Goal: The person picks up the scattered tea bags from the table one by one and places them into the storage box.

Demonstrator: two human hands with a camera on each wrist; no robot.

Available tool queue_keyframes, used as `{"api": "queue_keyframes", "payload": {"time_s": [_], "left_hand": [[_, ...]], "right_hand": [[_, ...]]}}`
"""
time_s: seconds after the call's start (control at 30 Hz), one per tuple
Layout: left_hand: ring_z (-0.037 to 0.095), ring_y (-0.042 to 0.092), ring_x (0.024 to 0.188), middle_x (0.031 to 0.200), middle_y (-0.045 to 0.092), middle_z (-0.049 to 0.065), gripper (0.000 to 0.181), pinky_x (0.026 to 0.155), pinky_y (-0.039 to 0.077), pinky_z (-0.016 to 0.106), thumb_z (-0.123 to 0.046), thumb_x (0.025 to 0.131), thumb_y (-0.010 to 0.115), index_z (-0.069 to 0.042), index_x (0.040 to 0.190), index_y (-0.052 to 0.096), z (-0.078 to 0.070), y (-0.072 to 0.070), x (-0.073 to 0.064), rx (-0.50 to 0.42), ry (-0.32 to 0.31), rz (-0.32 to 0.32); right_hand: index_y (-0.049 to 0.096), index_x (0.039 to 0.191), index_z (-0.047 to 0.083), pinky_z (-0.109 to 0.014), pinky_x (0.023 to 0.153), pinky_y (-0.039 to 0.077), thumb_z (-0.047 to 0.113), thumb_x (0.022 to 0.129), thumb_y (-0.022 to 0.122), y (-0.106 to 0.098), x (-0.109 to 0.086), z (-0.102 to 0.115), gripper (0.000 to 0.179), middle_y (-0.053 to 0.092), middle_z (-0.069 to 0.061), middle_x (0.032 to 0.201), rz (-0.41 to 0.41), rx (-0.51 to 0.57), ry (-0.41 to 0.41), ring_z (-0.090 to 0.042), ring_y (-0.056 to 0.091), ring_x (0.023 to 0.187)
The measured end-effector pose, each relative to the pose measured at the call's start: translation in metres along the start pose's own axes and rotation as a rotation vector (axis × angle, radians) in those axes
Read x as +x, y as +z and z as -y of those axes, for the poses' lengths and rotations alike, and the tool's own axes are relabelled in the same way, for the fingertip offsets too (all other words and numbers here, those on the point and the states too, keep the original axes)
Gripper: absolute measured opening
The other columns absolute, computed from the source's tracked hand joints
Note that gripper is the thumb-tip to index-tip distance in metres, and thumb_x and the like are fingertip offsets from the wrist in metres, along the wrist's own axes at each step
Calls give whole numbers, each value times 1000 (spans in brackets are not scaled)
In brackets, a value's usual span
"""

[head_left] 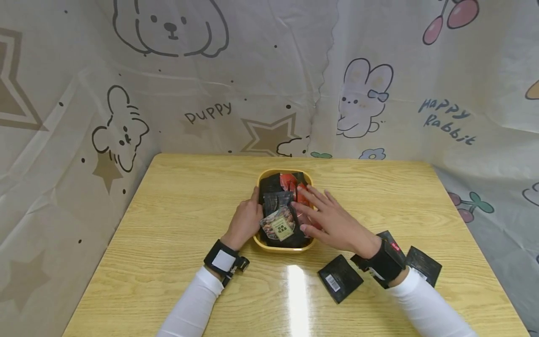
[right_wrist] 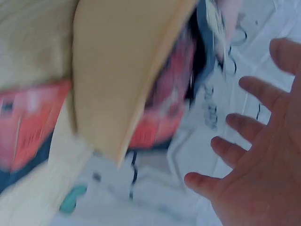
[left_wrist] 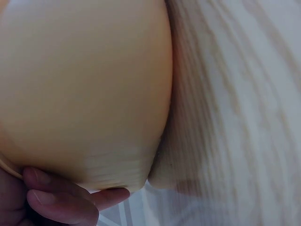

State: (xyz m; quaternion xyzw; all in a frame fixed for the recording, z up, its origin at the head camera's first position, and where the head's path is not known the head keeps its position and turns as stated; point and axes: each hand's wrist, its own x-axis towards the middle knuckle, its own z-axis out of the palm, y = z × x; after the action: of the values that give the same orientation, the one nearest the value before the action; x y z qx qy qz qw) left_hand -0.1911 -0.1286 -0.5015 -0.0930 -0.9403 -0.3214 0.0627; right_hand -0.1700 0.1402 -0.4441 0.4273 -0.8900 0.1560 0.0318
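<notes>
A yellow plastic container (head_left: 282,249) stands on the table, filled with black, red and printed packets. A packet with a picture and a pale label (head_left: 279,224) lies on top. My left hand (head_left: 244,220) holds the container's left side; in the left wrist view, its bent fingers (left_wrist: 61,207) lie against the outer wall near the rim. My right hand (head_left: 337,224) hovers over the container's right side with fingers spread, nothing in its grasp. In the right wrist view, that hand (right_wrist: 263,155) stands apart from the container wall (right_wrist: 117,61).
A black packet with a barcode label (head_left: 340,278) lies on the wooden table (head_left: 168,224) right of the container. Another black packet (head_left: 424,266) lies farther right, partly behind the right forearm. A third packet (head_left: 384,235) is partly under the right wrist. A printed cloth (head_left: 261,84) hangs behind.
</notes>
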Motion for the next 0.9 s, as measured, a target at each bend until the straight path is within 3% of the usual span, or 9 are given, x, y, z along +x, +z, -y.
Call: {"api": "queue_keyframes", "payload": {"time_s": [0.23,0.4,0.6,0.7,0.8,0.9], "left_hand": [[19,54,56,80,62,19,55,49,42,31,-8,98,46,7,148,30,-1,0,0,-9,-23,21],[20,55,60,83,63,21,54,53,44,34,-7,99,45,7,148,30,0,-1,1,8,-18,15],[20,54,59,83,63,20,54,52,43,34,-7,98,46,7,148,31,1,-1,1,1,-11,5],[20,53,58,80,63,19,53,51,42,33,-7,98,46,7,148,32,1,0,1,2,-6,5],[19,53,58,79,62,18,53,51,42,33,-6,98,46,7,148,32,0,1,2,14,1,4],[19,53,58,79,62,18,54,51,42,33,-6,98,46,7,148,32,0,4,2,18,4,4]], "right_hand": [[29,155,21,-60,112,6,50,92,60,-28,-52,-43,75,8,-10,162,-25,-34,201,-36,5,147],[26,155,19,-65,109,6,49,88,67,-34,-97,-63,85,7,-14,162,-11,-25,320,-41,6,146],[30,154,15,-73,100,17,40,74,83,-22,-139,-68,99,13,-21,158,77,0,416,-51,16,139],[33,152,13,-74,96,23,48,70,83,-10,-157,-66,102,15,-24,156,155,37,473,-55,20,135],[35,151,14,-70,94,32,51,70,82,1,-170,-63,101,19,-25,155,220,86,520,-55,23,135],[38,151,17,-65,91,39,47,73,81,9,-178,-62,94,25,-24,154,235,90,524,-52,27,134]]}}
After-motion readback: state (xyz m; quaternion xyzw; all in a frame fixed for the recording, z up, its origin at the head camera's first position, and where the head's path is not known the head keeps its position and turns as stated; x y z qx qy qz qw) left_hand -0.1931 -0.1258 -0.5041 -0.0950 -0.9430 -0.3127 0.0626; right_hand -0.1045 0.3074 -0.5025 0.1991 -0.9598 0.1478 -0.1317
